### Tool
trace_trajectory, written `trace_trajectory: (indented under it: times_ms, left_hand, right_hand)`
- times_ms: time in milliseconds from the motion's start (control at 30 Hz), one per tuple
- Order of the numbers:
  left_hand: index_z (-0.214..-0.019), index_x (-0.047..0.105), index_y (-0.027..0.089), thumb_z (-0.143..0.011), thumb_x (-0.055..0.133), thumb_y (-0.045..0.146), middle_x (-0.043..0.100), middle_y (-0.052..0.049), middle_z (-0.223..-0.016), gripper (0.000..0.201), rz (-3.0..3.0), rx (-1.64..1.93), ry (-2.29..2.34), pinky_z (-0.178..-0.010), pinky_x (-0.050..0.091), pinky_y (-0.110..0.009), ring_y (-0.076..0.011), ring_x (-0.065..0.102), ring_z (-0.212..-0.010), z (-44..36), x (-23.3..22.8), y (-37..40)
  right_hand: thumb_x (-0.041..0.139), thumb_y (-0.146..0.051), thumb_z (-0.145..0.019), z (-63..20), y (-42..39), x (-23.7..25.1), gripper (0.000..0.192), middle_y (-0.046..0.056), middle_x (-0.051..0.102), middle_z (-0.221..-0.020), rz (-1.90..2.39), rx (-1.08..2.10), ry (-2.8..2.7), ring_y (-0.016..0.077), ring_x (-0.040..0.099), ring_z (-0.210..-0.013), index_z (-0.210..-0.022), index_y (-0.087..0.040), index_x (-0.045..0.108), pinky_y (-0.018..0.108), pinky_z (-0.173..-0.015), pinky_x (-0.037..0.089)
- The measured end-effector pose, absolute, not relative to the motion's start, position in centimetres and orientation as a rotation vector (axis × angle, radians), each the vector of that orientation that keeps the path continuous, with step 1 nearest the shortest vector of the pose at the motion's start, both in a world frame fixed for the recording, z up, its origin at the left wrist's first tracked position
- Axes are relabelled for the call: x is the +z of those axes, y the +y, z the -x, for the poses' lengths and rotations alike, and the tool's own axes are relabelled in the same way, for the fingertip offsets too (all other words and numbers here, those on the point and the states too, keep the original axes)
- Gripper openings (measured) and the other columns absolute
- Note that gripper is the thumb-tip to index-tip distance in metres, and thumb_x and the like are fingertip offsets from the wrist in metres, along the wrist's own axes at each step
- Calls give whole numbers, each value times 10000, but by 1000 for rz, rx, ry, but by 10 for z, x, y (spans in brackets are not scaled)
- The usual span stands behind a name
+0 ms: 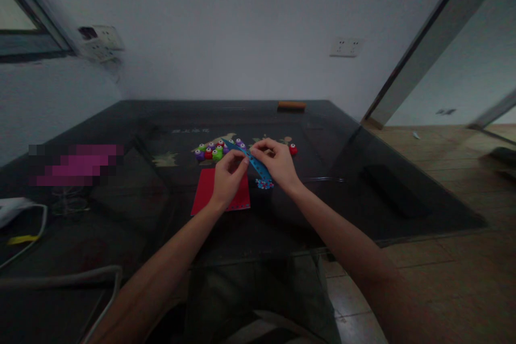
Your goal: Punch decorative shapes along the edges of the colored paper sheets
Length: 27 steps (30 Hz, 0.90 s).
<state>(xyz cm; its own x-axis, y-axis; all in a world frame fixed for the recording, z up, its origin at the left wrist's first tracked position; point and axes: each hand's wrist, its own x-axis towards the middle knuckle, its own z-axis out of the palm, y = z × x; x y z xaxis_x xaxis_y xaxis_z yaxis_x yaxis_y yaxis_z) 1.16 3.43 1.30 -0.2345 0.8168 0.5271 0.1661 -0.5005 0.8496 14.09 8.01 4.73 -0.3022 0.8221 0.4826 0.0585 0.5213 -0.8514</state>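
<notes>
Both of my hands meet over the dark table, pinching a flat blue piece (260,168) with dark dots along its edge. My left hand (226,178) has thumb and forefinger closed on its middle. My right hand (279,164) grips it from the other side, fingers pressed together. At the lower end of the blue piece sits a small blue, white and red cluster (264,184); its exact kind is too small to tell. Under my left hand lies a flat red piece (203,189), dotted along its near edge and partly covered by the hand.
Behind my hands stand several small purple, green and red toy figures with eyes (217,153), plus a red one (293,149) at the right. An orange-brown bar (291,105) lies at the table's back edge. A dark oblong object (393,191) rests at right, a white cable (42,226) at left.
</notes>
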Motion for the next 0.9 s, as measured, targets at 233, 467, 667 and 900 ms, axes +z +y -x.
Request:
trace_trajectory:
  times_ms: [233,467,667,900]
  left_hand:
    - [-803,563,183,-797,605,331,595,-8,-761,154,-1461,1838,1198,-697,499,-254,-125,585,-716,-6,11,38]
    - [-791,563,181,-781,625,326,586,2,-746,158,-1348,1917,1191,-669,518,-233,-109,596,-689,4,8,48]
    - [-773,554,178,-778,625,321,578,7,-745,159,-1360,1929,1212,-655,511,-219,-100,586,-679,6,8,50]
    - [-787,576,173,-774,635,331,591,1,-756,170,-1418,1908,1246,-663,500,-220,-107,589,-695,5,0,52]
  right_hand:
    - [657,-346,-728,-167,88,60,173,8,628,-702,729,935,-1655,116,544,-636,-762,-176,647,256,-594,433]
    - [652,-347,-731,-209,87,44,194,-3,608,-614,766,1258,-2010,89,514,-513,-749,-154,640,223,-490,394]
    - [602,-181,-757,-195,96,-5,91,21,643,-631,984,971,-2289,99,546,-540,-760,-128,677,217,-525,384]
    - [587,-191,-801,-195,98,-16,139,52,698,-738,920,867,-2337,126,603,-632,-839,-141,711,231,-589,402]
